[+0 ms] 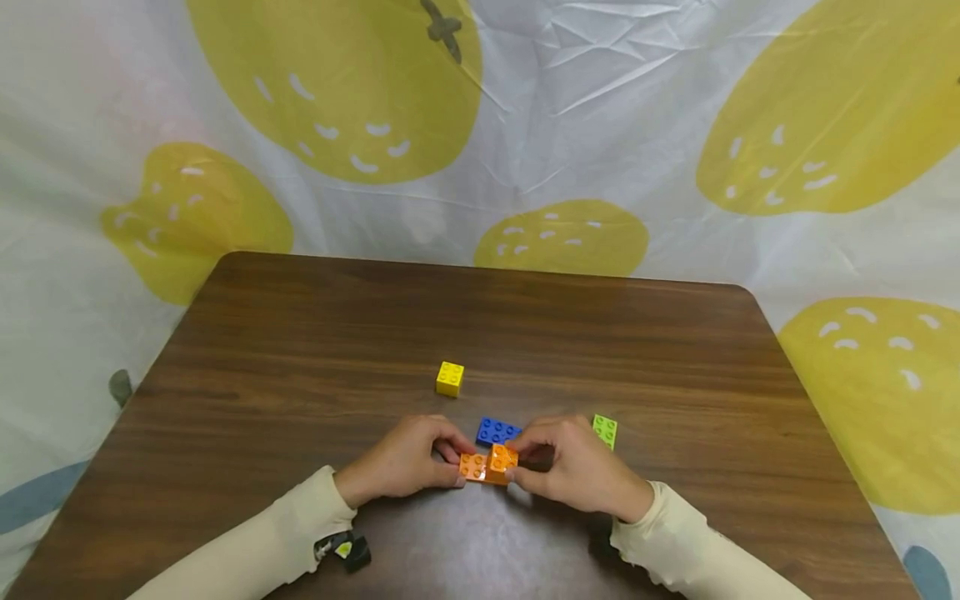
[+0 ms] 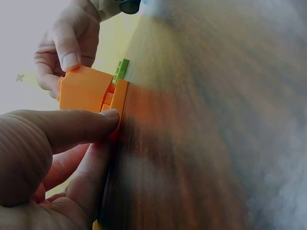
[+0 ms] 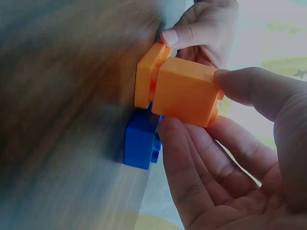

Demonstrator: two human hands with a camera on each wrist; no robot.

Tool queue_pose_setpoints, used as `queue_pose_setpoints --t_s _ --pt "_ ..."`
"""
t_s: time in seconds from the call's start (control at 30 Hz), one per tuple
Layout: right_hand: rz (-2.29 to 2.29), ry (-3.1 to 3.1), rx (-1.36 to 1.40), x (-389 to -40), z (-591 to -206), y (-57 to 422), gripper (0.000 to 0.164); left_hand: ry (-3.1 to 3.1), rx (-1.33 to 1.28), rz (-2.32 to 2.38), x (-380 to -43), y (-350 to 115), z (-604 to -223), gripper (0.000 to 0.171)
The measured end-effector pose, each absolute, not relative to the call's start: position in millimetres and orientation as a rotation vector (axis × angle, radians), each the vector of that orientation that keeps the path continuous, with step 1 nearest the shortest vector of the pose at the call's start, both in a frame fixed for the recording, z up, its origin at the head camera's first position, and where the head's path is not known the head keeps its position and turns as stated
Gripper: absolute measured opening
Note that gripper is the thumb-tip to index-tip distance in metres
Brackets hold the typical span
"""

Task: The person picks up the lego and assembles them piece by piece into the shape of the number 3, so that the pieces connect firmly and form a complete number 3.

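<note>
Head view: both hands meet low in the middle of the frame over a dark brown wood-grain counter (image 1: 300, 350). The left hand (image 1: 405, 462) pinches a flat orange plastic studded plate (image 1: 472, 467), and the right hand (image 1: 577, 467) has its fingers curled round a chunky orange plastic brick (image 1: 502, 457) sitting on the plate's right end. Just behind them lies a blue plastic brick (image 1: 497, 431), a lime green plastic brick (image 1: 604, 430) is near the right hand, and a small yellow plastic brick (image 1: 449, 378) sits further up, on its own. No tubs or boxes, everything's loose on the counter.

Left wrist view: the left hand's thumb (image 2: 72, 127) presses the plate's (image 2: 120, 98) edge, with the orange brick (image 2: 85, 89) in the upper left, held by the other hand's fingertips (image 2: 67, 50). A sliver of the green brick (image 2: 121, 70) peeks behind.

Right wrist view: the right hand's thumb (image 3: 249, 88) and fingers (image 3: 180, 148) grip the orange brick (image 3: 184, 91) at centre, stuck on the plate (image 3: 146, 79); the blue brick (image 3: 140, 140) is right below, touching the plate.
</note>
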State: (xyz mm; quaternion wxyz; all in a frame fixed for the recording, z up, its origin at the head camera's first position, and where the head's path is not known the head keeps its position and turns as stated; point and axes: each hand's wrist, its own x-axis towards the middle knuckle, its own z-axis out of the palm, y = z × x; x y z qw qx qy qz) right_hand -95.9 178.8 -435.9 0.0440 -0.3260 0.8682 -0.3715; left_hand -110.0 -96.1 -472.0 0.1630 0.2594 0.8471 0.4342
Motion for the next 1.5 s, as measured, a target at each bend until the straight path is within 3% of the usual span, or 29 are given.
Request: queue_pose_setpoints --t_s 0.6,1.5 --pt "-1.103 2.723 -1.083 -95.0 -437.6 173.4 0.023 2.400 0.764 1.290 -110.6 -95.2 -470.7 0.032" --pt "-1.239 2.540 -0.927 -99.3 -441.6 177.0 0.023 2.388 0.733 1.297 -109.8 -95.9 -472.6 0.032"
